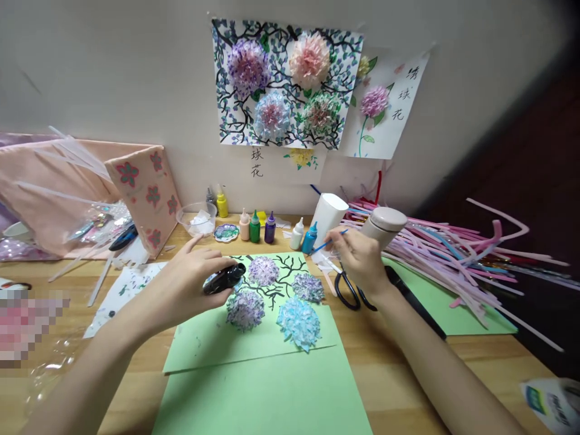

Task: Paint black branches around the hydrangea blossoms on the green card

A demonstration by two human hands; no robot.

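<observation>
My left hand is closed around a small glossy black bottle, tipped on its side over the left part of the green card. On this card are black painted branches and several paper flowers, among them a purple flower and a light blue flower. My right hand pinches a thin blue stick slanting down to the left. Its lower end is near the blue paint bottle. Black-handled scissors lie below my right hand, partly hidden by it.
Paint bottles line the back beside a clear plastic bowl. Right of my right hand stand a white lidded container and a heap of pink strips. A pink fabric box is at left. Flower pictures hang on the wall.
</observation>
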